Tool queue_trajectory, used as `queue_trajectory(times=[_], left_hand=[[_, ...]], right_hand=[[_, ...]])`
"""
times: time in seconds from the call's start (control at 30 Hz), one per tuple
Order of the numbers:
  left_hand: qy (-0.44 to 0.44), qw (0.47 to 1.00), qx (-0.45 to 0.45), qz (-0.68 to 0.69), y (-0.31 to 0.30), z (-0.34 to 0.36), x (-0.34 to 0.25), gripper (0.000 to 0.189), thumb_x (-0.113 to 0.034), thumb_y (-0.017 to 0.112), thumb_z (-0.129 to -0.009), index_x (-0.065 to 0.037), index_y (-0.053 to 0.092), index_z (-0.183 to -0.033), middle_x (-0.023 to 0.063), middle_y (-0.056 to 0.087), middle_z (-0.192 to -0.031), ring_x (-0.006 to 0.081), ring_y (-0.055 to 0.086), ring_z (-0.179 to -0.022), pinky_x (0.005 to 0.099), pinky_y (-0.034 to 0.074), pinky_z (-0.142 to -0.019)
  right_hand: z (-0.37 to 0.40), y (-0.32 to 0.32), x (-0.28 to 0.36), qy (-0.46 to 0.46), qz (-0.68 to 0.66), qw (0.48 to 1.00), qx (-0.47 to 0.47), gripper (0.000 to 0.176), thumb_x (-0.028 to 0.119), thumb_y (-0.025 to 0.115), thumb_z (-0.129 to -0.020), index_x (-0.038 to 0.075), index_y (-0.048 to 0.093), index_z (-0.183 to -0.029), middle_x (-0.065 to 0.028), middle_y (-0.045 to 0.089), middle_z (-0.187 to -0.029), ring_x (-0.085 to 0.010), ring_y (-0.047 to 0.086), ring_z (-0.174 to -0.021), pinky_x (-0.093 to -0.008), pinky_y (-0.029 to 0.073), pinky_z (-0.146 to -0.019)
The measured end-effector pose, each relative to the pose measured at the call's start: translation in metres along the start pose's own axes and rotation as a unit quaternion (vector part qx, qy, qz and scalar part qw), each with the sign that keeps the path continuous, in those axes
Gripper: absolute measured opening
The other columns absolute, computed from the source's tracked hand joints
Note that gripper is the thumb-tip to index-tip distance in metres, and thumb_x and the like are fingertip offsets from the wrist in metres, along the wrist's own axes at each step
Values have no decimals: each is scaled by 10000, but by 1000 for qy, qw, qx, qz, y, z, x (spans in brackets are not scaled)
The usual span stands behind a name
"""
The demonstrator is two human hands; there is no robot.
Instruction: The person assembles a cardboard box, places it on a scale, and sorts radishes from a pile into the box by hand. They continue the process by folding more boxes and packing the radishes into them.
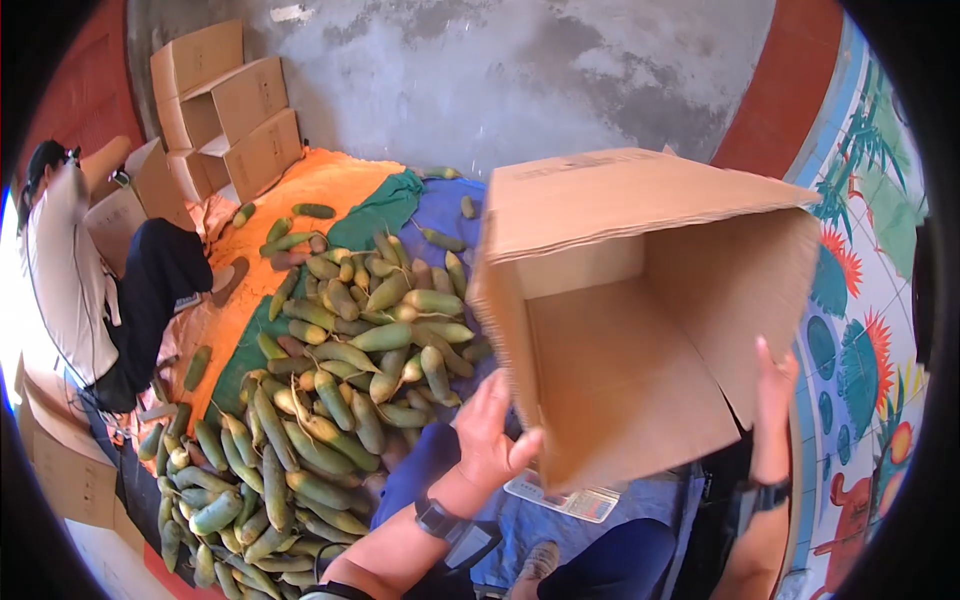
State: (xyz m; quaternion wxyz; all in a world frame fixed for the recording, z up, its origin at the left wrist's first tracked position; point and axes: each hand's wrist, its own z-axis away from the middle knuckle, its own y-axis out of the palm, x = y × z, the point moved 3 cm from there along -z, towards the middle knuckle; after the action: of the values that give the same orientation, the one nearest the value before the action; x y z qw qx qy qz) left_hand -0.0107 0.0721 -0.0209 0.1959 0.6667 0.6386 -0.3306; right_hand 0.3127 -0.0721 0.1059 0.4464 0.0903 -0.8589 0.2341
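An open cardboard box (pixel 620 380) is held up in front of me, tilted, with its open side facing me and nothing visible inside. My left hand (pixel 490 428) grips its left edge, the thumb toward the opening and the other fingers along the outer wall. On the far side, my right hand (pixel 775 395) holds the right wall near its lower edge; part of its fingers is hidden. A large heap of green radishes (pixel 345 355) lies to the left of the box, close to my left hand.
A co-worker (pixel 75 270) sits at the left, beside another cardboard box (pixel 140 205). Stacked cartons (pixel 240 105) stand against the grey wall (pixel 480 80). Orange sheeting (pixel 330 175) and blue sheeting lie under the radishes. A flat device with keys (pixel 590 503) lies below the box.
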Motion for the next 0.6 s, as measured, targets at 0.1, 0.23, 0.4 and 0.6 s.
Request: queue_trajectory(times=[0.1,0.23,0.4,0.6], left_hand=[[78,992,66,78,11,1,-22,803,-619,483,-722,9,431,-1219,217,497,-1112,355,555,-925,381,458,-810],[124,971,129,159,28,8,-45,752,-613,500,-711,-39,483,-1196,212,466,-1176,344,540,-968,389,448,-818],[130,957,190,179,44,26,-61,800,-655,442,-716,-47,437,-1236,215,366,-1284,374,401,-1140,442,337,-925],[77,952,249,159,64,35,-56,794,-594,437,-751,-65,295,-1324,203,255,-1355,388,264,-1234,471,235,-984]], right_hand=[[9,-74,7,32,92,993,-65,319,144,609,-802,-31,498,-1045,-89,584,-933,-137,550,-803,-249,438,-723],[27,-137,19,90,38,991,-91,329,130,584,-812,-24,458,-1074,-96,577,-958,-157,569,-808,-268,459,-728],[44,-164,27,169,33,984,43,280,87,523,-826,-21,473,-1079,-95,588,-945,-166,595,-786,-277,485,-690],[56,-149,-8,265,57,952,141,236,31,454,-813,-35,515,-1030,-80,607,-889,-160,603,-734,-275,487,-650]])
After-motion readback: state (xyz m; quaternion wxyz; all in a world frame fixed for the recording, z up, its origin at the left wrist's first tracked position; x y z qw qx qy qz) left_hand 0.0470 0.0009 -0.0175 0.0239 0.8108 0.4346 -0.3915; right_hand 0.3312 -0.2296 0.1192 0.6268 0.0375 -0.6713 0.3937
